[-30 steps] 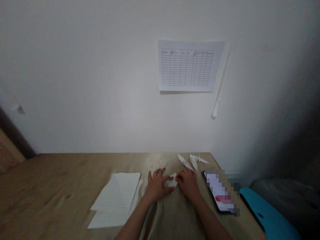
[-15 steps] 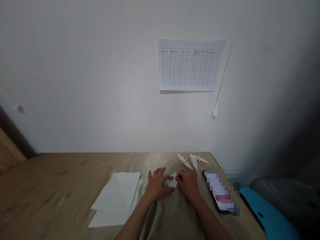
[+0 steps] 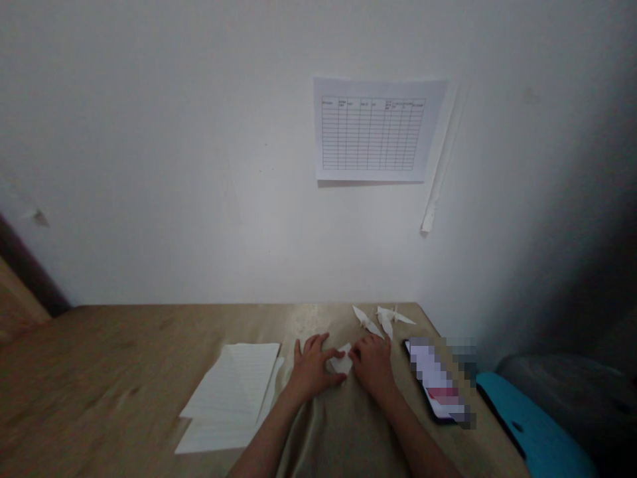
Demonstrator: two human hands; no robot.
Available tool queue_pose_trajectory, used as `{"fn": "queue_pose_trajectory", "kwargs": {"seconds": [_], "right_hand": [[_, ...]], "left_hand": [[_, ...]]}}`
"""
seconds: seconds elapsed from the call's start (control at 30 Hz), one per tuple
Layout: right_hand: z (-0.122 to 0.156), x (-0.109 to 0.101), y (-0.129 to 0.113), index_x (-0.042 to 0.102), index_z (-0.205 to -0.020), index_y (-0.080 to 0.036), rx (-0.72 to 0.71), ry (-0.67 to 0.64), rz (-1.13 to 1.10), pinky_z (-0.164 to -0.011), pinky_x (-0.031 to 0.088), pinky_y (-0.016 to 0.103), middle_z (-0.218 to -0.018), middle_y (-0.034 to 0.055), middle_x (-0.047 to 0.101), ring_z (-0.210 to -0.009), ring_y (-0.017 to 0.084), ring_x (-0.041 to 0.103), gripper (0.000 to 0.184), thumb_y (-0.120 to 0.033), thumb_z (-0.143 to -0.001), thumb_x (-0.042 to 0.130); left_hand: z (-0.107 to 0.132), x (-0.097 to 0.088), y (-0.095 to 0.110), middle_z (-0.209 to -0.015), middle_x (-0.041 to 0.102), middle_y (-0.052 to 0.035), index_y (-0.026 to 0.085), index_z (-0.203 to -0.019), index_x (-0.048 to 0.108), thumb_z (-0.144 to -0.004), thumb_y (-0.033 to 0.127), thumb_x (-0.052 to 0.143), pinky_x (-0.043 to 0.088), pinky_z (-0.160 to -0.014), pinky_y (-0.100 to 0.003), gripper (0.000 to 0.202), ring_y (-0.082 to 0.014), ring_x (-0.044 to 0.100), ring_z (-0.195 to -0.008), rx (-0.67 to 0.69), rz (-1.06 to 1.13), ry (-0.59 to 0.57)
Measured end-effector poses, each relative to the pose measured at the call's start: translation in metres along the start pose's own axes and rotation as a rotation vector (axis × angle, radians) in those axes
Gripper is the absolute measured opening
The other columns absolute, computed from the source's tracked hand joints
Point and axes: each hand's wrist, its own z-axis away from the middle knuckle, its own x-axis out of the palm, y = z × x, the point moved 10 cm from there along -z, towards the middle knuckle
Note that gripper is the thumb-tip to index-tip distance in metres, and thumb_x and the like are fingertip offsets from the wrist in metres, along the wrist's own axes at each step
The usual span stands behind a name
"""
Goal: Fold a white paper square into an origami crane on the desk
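A small piece of folded white paper (image 3: 341, 362) lies between my two hands on the cloth-covered table. My left hand (image 3: 314, 367) holds its left side, thumb at the lower edge and index finger at the upper, with the other fingers spread. On the right edge of the paper, my right hand (image 3: 372, 364) pinches with thumb and fingertips, its fingers curled. Just beyond the right hand rest several folded paper cranes (image 3: 385, 320), close together. The fingertips hide parts of the folded paper's edges.
Lined paper sheets (image 3: 239, 378) lie stacked on the left of the table (image 3: 124, 372). To the right is a phone (image 3: 432, 385) with a blurred screen. A blue object (image 3: 532, 425) stands past the table's right edge. A printed chart (image 3: 371, 133) hangs on the wall.
Both hands keep nearly the same grip on the folded paper. The whole view has shifted very slightly; nothing else visibly moves.
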Motion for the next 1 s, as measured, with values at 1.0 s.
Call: {"fn": "queue_pose_trajectory", "kwargs": {"seconds": [1.0], "right_hand": [[0.002,0.011,0.011,0.068,-0.105,-0.027,0.038,0.034,0.087,-0.112,0.022,0.052,-0.116,0.0065,0.067,-0.118,0.028,0.052,0.017,-0.029,-0.097,0.053]], "left_hand": [[0.001,0.007,0.003,-0.163,0.036,0.0049,0.057,-0.122,0.065,-0.074,0.059,0.078,0.001,-0.118,-0.074,0.050,-0.0366,0.027,-0.151,0.076,-0.013,-0.032]]}}
